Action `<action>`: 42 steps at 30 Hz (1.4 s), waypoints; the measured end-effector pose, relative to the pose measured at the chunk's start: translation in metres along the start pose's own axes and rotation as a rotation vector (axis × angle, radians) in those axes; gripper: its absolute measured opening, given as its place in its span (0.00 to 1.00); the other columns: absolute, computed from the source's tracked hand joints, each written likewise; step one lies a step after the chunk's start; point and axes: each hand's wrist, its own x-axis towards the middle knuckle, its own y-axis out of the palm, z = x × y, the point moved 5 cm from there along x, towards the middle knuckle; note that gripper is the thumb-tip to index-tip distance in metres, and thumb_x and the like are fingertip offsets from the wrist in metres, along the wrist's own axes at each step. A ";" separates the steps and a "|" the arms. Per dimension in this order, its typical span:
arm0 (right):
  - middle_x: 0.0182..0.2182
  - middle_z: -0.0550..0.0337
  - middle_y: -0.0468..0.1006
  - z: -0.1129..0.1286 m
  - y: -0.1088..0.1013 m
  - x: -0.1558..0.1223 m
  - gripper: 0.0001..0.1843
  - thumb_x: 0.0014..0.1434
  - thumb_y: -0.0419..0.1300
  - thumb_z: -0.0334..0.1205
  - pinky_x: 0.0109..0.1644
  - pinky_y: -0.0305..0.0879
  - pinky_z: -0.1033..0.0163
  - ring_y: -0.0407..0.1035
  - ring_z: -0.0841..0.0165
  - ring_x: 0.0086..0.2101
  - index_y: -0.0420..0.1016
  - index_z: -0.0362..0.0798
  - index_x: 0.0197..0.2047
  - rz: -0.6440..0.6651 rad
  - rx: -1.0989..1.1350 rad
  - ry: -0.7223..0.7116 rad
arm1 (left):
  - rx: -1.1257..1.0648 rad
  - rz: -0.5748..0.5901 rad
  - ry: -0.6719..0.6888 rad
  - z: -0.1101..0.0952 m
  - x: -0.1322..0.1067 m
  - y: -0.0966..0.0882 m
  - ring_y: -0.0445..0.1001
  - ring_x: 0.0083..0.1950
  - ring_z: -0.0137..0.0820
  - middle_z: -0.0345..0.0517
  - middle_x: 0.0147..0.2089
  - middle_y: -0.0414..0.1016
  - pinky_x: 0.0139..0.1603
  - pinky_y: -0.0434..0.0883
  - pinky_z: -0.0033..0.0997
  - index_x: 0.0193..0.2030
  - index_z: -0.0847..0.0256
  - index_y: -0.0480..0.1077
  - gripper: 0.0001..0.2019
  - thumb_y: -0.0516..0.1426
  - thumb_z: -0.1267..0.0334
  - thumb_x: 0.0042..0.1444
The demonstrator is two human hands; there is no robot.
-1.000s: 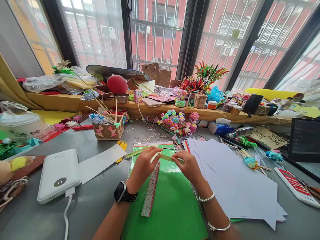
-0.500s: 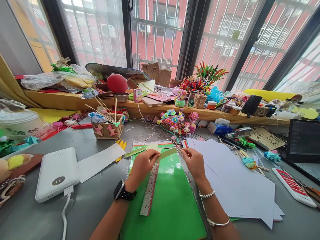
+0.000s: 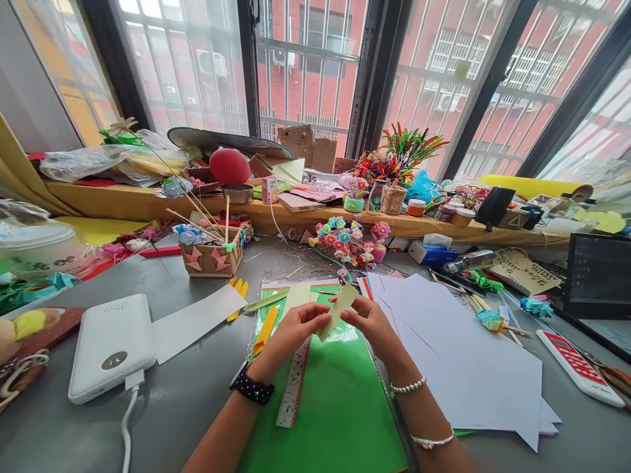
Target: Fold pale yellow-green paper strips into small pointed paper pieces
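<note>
A pale yellow-green paper strip (image 3: 338,311) is held tilted above the green sheet pack (image 3: 340,407). My left hand (image 3: 298,332) pinches its lower left side between thumb and fingers. On its right side, the thumb and fingers of my right hand (image 3: 373,323) close on the paper. Beneath my left hand lies a patterned ruler (image 3: 294,387), its far end hidden. Another pale green paper piece (image 3: 298,297) rests on the pack just beyond my left hand. Folded yellow-orange paper (image 3: 266,328) lies by my left wrist.
White paper sheets (image 3: 473,368) spread at the right, beside a red-and-white calculator (image 3: 579,368). At the left are a white power bank (image 3: 112,348) with its cable and a white paper strip (image 3: 197,323). A cardboard box (image 3: 211,257) with sticks and crocheted flowers (image 3: 345,240) stand behind.
My hands have come closer together and slightly lower. The paper strip has swung from nearly level to a steep slant, showing its broad face. The yellow-orange paper beside my left wrist is more exposed.
</note>
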 end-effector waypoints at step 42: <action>0.32 0.56 0.74 -0.007 0.003 0.002 0.12 0.52 0.51 0.40 0.35 0.65 0.63 0.67 0.66 0.33 0.71 0.45 0.37 -0.202 -0.294 -0.122 | -0.001 0.009 0.023 0.002 0.001 0.003 0.68 0.33 0.31 0.45 0.31 0.72 0.32 0.64 0.27 0.38 0.66 0.68 0.16 0.53 0.57 0.45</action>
